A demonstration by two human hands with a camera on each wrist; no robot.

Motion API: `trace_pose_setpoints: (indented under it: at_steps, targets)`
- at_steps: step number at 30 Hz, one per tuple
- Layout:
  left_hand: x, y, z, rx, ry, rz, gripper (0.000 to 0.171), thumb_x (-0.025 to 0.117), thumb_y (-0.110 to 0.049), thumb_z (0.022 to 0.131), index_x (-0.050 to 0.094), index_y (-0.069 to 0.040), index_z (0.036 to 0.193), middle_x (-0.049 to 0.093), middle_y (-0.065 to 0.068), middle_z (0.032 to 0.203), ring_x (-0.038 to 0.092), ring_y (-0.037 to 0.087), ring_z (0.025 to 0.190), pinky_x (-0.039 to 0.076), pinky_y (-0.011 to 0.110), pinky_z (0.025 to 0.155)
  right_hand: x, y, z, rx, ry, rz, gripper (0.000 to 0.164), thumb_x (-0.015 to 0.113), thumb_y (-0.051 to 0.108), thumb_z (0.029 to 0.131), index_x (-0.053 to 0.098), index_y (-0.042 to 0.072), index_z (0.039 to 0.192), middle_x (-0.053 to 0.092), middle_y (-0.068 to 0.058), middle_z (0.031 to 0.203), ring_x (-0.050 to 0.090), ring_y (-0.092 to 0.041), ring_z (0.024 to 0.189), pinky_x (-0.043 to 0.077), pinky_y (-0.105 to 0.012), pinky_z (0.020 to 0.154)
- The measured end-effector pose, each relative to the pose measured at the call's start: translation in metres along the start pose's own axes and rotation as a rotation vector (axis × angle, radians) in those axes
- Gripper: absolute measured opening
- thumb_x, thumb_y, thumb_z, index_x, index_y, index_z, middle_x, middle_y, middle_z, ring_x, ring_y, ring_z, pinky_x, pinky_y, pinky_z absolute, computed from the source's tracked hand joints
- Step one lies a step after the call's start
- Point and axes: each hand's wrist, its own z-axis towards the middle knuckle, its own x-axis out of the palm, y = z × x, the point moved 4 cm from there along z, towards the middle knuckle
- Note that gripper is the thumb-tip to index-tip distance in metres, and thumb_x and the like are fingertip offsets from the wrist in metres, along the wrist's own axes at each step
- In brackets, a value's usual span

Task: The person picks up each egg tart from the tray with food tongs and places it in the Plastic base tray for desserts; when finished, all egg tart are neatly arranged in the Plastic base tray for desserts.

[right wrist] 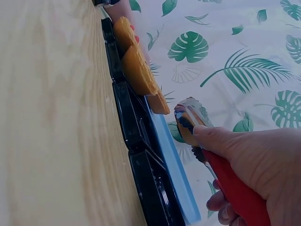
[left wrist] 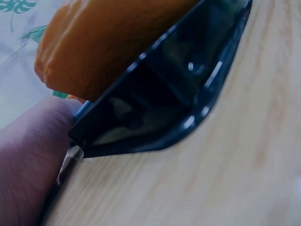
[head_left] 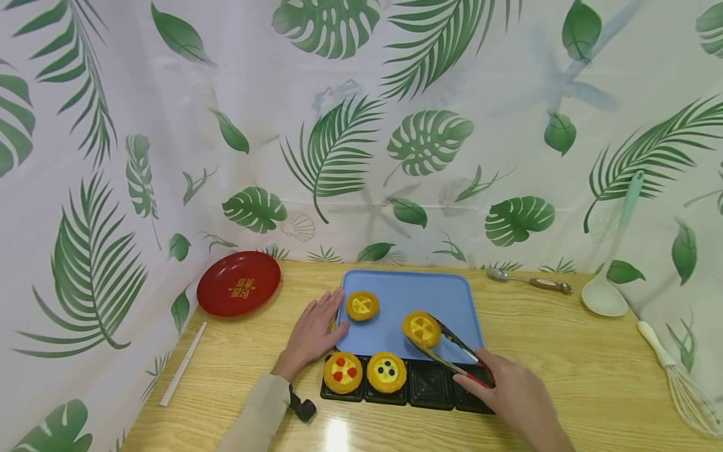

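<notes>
My right hand (head_left: 516,392) grips red-handled metal tongs (right wrist: 235,186). Their tips hold an egg tart (head_left: 422,329) with yellow fruit pieces over the blue tray (head_left: 407,285). Another yellow-topped tart (head_left: 361,306) sits at the tray's left side. My left hand (head_left: 316,333) rests at the tray's left edge, fingers extended. In front lies a black mould (head_left: 430,384) with square cups. Its leftmost cup holds a tart with red berries (head_left: 342,373), and beside that is a tart with blue berries (head_left: 386,373). The left wrist view shows a thin dark metallic thing (left wrist: 61,176) by the thumb; its kind is unclear.
At the back left lies a red plate (head_left: 217,295), with a white stick (head_left: 183,364) in front of it. A scoop (head_left: 531,280) lies behind on the right. Further right, a ladle (head_left: 604,295) leans on the patterned curtain, near a whisk (head_left: 678,376).
</notes>
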Motion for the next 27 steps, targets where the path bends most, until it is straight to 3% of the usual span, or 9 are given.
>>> trace_pose_setpoints:
  at_steps: [4, 8, 11, 18, 27]
  targets:
    - [0.001, -0.001, -0.001, 0.002, -0.01, -0.013, 0.075, 0.051, -0.049, 0.104, 0.03, -0.011, 0.166, 0.032, 0.003, 0.17, 0.027, 0.029, 0.158, 0.02, 0.053, 0.127, -0.003, 0.0, -0.017, 0.053, 0.019, 0.004, 0.073, 0.075, 0.068, 0.084, 0.074, 0.007, 0.124, 0.061, 0.001, 0.073, 0.049, -0.013, 0.056, 0.039, -0.033, 0.048]
    - [0.002, 0.001, -0.001, -0.011, 0.002, -0.004, 0.075, 0.049, -0.051, 0.105, 0.028, -0.014, 0.167, 0.029, 0.0, 0.171, 0.025, 0.026, 0.159, 0.018, 0.051, 0.128, -0.005, 0.001, -0.034, 0.071, 0.026, 0.004, 0.052, 0.076, 0.065, 0.085, 0.067, 0.015, 0.09, 0.038, 0.005, 0.061, 0.035, -0.011, 0.05, 0.027, -0.029, 0.049]
    - [0.003, 0.002, -0.001, -0.019, 0.014, 0.01, 0.075, 0.047, -0.053, 0.105, 0.026, -0.015, 0.167, 0.027, -0.002, 0.171, 0.024, 0.025, 0.159, 0.017, 0.049, 0.129, -0.005, 0.001, -0.045, 0.087, 0.053, 0.002, 0.054, 0.076, 0.066, 0.084, 0.049, 0.02, 0.077, 0.034, 0.005, 0.06, 0.031, -0.011, 0.047, 0.022, -0.027, 0.048]
    - [0.004, 0.002, 0.0, -0.021, 0.031, 0.012, 0.075, 0.045, -0.054, 0.106, 0.024, -0.016, 0.167, 0.025, -0.003, 0.172, 0.023, 0.025, 0.159, 0.016, 0.048, 0.129, -0.005, -0.003, -0.061, 0.165, 0.176, 0.032, 0.053, 0.074, 0.069, 0.084, 0.049, 0.023, 0.078, 0.04, 0.006, 0.063, 0.033, -0.013, 0.049, 0.02, -0.026, 0.05]
    - [0.003, 0.0, 0.0, -0.022, 0.024, 0.005, 0.075, 0.047, -0.053, 0.105, 0.027, -0.014, 0.167, 0.028, 0.0, 0.171, 0.023, 0.024, 0.159, 0.017, 0.049, 0.129, -0.001, -0.005, -0.072, 0.191, 0.21, 0.026, 0.053, 0.072, 0.072, 0.083, 0.048, 0.025, 0.078, 0.041, 0.006, 0.063, 0.03, -0.012, 0.049, 0.019, -0.027, 0.05]
